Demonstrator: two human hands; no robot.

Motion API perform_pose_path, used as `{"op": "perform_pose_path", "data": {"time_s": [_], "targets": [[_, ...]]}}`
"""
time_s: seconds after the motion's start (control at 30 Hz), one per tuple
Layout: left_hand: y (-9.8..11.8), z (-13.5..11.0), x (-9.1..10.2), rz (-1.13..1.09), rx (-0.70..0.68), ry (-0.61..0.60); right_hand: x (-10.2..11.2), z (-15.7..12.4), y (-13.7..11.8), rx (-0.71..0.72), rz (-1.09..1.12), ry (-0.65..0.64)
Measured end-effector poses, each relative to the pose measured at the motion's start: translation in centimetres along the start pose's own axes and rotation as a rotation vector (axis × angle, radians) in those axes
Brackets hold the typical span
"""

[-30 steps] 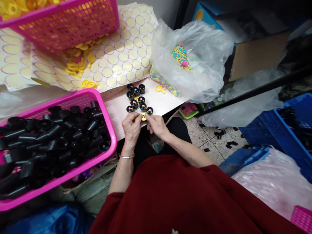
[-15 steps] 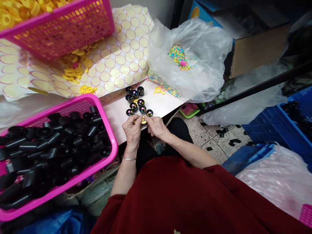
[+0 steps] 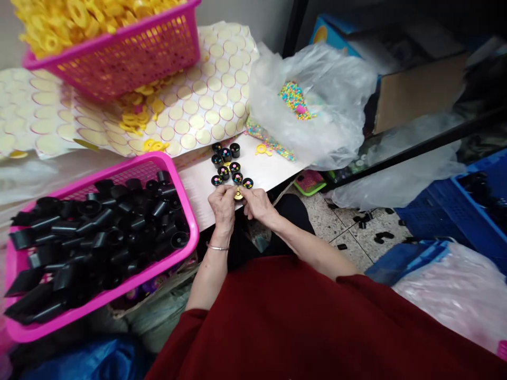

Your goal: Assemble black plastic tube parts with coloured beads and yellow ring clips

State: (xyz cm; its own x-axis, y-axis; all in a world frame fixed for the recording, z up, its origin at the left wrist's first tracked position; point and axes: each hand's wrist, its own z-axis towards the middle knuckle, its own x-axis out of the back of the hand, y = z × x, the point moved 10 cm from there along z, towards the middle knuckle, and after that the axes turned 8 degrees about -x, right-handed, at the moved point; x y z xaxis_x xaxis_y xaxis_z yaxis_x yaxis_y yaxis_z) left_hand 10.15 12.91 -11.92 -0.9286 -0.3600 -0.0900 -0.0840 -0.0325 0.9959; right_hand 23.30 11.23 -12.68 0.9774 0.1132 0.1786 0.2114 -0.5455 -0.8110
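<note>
In the head view, the left hand (image 3: 223,207) and right hand (image 3: 257,205) meet at the near edge of the white desk (image 3: 277,170), pinching a yellow disc (image 3: 238,196) between them; each grip is thumb against fingers. Just beyond the disc stand nine black cups (image 3: 225,154), with coloured beads showing in several. A loose yellow ring (image 3: 261,149) lies to their right, near a clear bag (image 3: 336,111) of beads. Left of the left hand is a pink basket (image 3: 191,224) of black parts (image 3: 105,219); behind, another basket (image 3: 154,50) holds yellow pieces (image 3: 85,18) on circle-printed sheets (image 3: 212,100).
</note>
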Motion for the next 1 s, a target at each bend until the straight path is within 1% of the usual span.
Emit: {"op": "perform_pose_path", "data": {"time_s": [0.13, 0.23, 0.33, 0.37, 0.47, 0.53, 0.67, 0.73, 0.8, 0.9, 1.0], "targets": [[0.5, 0.0, 0.1, 0.052, -0.092, 0.004, 0.0, -0.1, 0.0, -0.006, -0.026, 0.027], [0.7, -0.1, 0.0, 0.116, -0.146, -0.028, 0.0, -0.2, 0.2, -0.026, -0.049, 0.038], [0.9, -0.3, -0.1, 0.126, -0.184, -0.065, 0.2, -0.6, 0.0, -0.023, -0.069, 0.064], [0.8, -0.3, -0.1, 0.119, -0.165, -0.071, 0.2, -0.6, -0.1, -0.021, -0.076, 0.059], [-0.3, -0.2, 0.1, 0.086, -0.034, -0.058, 0.1, -0.5, -0.2, -0.038, -0.077, 0.019], [-0.6, -0.1, 0.1, 0.070, 0.016, -0.043, 0.0, -0.2, -0.3, -0.044, -0.050, -0.015], [-0.5, 0.0, -0.2, 0.055, -0.002, -0.053, -0.2, 0.3, 0.2, -0.050, 0.027, -0.028], [-0.5, -0.2, -0.1, 0.054, -0.010, -0.043, -0.2, 0.3, 0.5, -0.036, 0.028, 0.006], [-0.8, -0.4, 0.1, 0.013, 0.006, -0.044, -0.2, 0.1, 0.4, 0.007, 0.011, 0.038], [-1.0, -0.6, 0.2, -0.144, 0.047, -0.107, -0.2, -0.1, 0.0, 0.063, -0.003, 0.064], [-0.4, -0.7, 0.1, -0.210, 0.022, -0.202, -0.4, 0.2, 0.1, 0.056, 0.031, 0.030]]}}
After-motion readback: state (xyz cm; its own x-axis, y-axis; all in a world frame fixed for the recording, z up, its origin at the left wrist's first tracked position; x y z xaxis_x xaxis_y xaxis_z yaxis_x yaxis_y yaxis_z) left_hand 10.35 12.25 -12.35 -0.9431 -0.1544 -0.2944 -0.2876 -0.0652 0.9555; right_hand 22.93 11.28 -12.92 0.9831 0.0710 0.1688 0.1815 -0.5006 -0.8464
